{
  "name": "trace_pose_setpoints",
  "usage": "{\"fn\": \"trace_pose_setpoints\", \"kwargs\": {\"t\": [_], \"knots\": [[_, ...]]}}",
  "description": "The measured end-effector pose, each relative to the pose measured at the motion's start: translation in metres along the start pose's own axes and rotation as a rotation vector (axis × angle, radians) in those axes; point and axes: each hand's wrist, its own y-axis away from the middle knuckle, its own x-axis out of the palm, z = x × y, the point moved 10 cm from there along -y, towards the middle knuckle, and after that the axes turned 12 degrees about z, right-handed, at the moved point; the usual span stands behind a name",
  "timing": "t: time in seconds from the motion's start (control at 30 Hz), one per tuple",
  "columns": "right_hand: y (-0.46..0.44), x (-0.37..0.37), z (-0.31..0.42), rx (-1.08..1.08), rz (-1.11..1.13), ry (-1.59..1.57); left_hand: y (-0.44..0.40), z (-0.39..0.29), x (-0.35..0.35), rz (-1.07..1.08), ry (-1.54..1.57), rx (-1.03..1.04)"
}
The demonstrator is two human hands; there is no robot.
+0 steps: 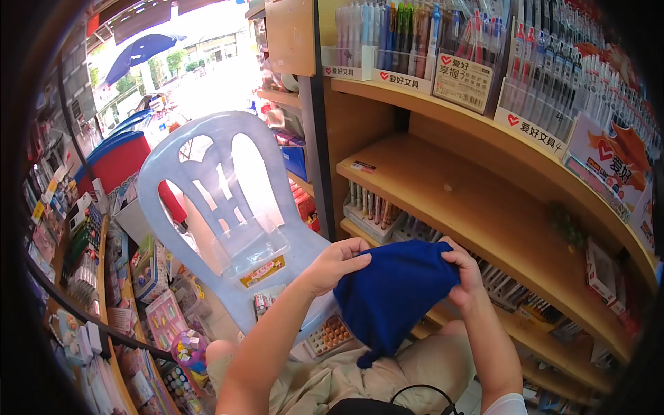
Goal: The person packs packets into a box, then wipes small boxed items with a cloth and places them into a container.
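Observation:
A dark blue cloth (398, 290) hangs between my two hands above my lap, its lower end drooping to a bunched tip. My left hand (337, 264) pinches its upper left edge between thumb and fingers. At the cloth's upper right corner, my right hand (463, 273) grips the fabric with bent fingers. Just behind and left of the cloth stands a light blue plastic chair (155, 200). A clear plastic container (252, 245) with a gold label and a small box (263, 303) rest on its seat.
Wooden shelves (429, 166) curve along the right, topped by clear bins of pens (404, 41). Below the chair seat is a tray of small brown round items (330, 335). Crowded stationery shelves (104, 270) line the left. A bright doorway with a blue umbrella (142, 54) lies beyond.

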Motion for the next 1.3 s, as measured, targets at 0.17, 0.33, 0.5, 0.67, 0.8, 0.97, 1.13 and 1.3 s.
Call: {"fn": "trace_pose_setpoints", "kwargs": {"t": [0.17, 0.33, 0.5, 0.67, 0.8, 0.97, 1.13, 1.3], "knots": [[0.003, -0.011, -0.009, 0.004, -0.083, 0.100, 0.009, 0.029, -0.003, -0.031, 0.008, -0.110], [0.005, -0.021, 0.006, -0.202, -0.163, 0.998, 0.021, 0.025, -0.019, -0.182, -0.227, -0.091], [0.025, -0.044, -0.038, -0.324, -0.441, 1.069, 0.028, 0.009, -0.010, -0.723, -0.762, 0.104], [0.016, -0.014, -0.208, 0.218, 0.030, 0.277, -0.015, 0.109, 0.111, -0.105, -1.094, -0.006], [-0.001, 0.011, -0.200, 0.073, 0.422, 0.277, 0.022, 0.106, 0.152, 0.155, -1.120, 0.136], [-0.011, 0.034, -0.172, -0.092, 0.572, 0.317, 0.110, 0.037, 0.009, -0.417, -1.079, 0.040], [-0.029, 0.028, -0.198, -0.074, 0.450, 0.367, 0.223, 0.050, -0.123, -0.611, -1.321, -0.477], [-0.049, 0.038, -0.224, 0.027, 0.481, 0.426, 0.258, 0.077, -0.151, -0.632, -1.216, -0.579]]}}
